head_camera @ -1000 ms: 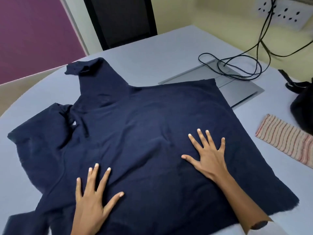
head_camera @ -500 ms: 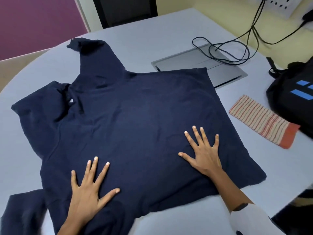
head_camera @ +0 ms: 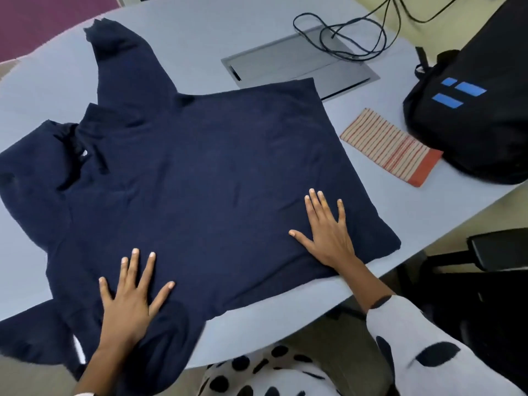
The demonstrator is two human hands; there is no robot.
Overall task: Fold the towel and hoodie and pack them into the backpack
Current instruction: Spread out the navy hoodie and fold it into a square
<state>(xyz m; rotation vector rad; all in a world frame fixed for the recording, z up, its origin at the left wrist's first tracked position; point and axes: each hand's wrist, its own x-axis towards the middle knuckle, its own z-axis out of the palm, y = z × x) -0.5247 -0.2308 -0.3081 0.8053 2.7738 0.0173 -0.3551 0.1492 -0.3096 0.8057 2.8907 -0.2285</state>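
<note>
A single head-worn view looks steeply down and forward from just above the near edge of the pale grey-blue rounded table (head_camera: 234,32), close enough that the spread dark navy fabric hoodie (head_camera: 200,178) fills the centre. The left hand (head_camera: 128,304) enters at 7 o'clock, the right hand (head_camera: 328,235) at 4 o'clock. The black backpack with blue bars (head_camera: 468,110) lies at 2 o'clock, cut off by the frame's right edge.

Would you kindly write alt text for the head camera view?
Both hands, left and right, press flat with spread fingers on a navy hoodie laid across a grey table. To the right lie a folded striped towel and a black backpack.
</note>
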